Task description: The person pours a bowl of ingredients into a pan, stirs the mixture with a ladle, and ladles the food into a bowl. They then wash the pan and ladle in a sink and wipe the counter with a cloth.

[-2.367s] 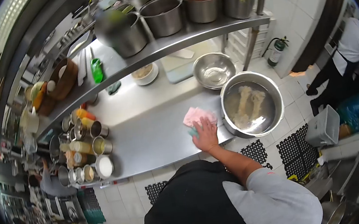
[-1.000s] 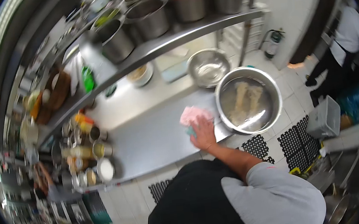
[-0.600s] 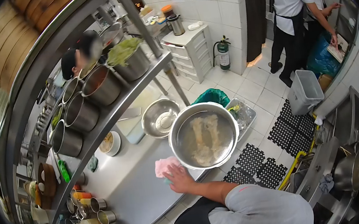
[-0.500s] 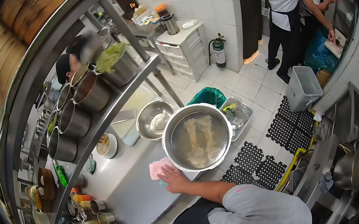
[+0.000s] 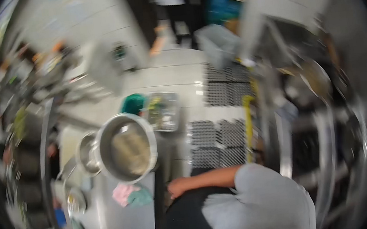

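My right hand [image 5: 176, 187] is beside the front edge of the metal table, in front of my black apron [image 5: 186, 220]. Blur smears its fingers, so their closure cannot be made out. A pink cloth [image 5: 123, 193] and a green cloth [image 5: 140, 197] lie together on the tabletop, left of the hand and apart from it. Just beyond them stands a large pot [image 5: 153, 152] holding cloudy liquid and pale bones [image 5: 131, 152]. My left hand is out of view.
A metal colander [image 5: 90, 165] sits left of the pot. On the floor behind are a green-lined bin [image 5: 133, 104] and a clear tub [image 5: 170, 116]. Black mats [image 5: 218, 142] cover the aisle; a stove side with a pan [image 5: 315, 79] stands right. Another person [image 5: 176, 11] stands far back.
My right hand has left the cloths and drawn back to the table edge. The view has swung to the right and is now blurred. The cloths stay on the table.
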A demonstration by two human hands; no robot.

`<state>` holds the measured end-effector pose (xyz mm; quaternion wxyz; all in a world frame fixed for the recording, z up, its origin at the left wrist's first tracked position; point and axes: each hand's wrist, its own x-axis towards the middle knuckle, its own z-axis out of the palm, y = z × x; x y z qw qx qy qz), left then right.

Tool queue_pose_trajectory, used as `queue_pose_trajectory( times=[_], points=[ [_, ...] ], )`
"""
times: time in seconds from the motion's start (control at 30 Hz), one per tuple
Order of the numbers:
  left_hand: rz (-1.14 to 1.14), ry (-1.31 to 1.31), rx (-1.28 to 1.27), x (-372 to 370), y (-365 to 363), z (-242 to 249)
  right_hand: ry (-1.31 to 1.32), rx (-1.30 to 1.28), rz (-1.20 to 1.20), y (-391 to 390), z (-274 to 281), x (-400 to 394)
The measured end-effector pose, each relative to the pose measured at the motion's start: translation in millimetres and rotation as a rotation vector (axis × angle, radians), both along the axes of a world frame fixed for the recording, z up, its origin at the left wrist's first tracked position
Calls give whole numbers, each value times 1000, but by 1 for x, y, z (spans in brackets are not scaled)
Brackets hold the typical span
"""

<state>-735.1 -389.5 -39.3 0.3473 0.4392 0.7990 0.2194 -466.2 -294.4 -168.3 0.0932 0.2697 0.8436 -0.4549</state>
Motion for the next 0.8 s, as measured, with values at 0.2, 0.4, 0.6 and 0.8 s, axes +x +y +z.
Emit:
queue_pose_trajectory(
  times=[0.2,0.4,0.6,0.8],
  points=[
    [-306,56,38,1,51,-11,-176,-20,-693,-36,49,133],
    [-503,71,47,11,85,-18,-392,-49,-1214,-146,91,238],
    [-633,91,31,23,106,-15,-444,-202,-1268,-223,68,260],
    [-682,138,-17,62,122,-16,-230,-183,-1114,-192,70,328]
  ],
)
